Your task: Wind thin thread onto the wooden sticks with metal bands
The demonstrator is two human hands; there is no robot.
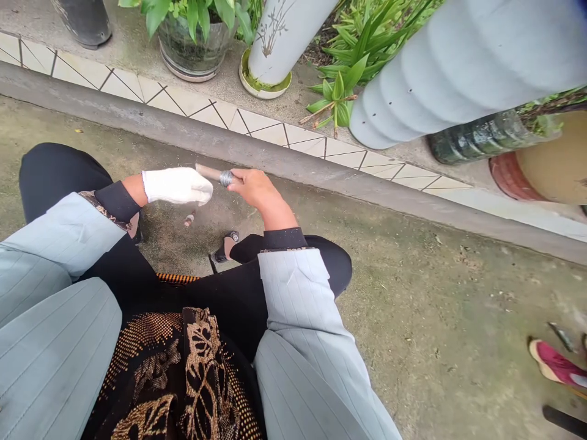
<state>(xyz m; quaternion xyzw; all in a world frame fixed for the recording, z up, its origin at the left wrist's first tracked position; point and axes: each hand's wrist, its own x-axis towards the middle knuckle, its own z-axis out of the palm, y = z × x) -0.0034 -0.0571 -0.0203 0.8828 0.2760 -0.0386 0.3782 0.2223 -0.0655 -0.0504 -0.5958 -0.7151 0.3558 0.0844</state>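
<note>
My right hand (257, 188), bare, is closed around a short hand tool (210, 173). Silver wire (225, 178) is wound about the tool near my fingers, and its pale brownish, flat-looking end points left. That end reaches the fingers of my left hand (177, 185), which wears a white glove. The gloved fingers are curled closed; what they hold, if anything, is hidden. Just below them shows a small pinkish-brown piece (188, 219); whether it hangs, falls or lies on the ground I cannot tell. Both hands are above the concrete floor, between my knees.
A tiled ledge (266, 133) runs across ahead. On it stand a potted plant (195, 52), a white cylinder in a dish (277, 43), a large ribbed grey pot (440, 73) and a dark plastic container (477, 137). A red shoe (550, 360) is at far right.
</note>
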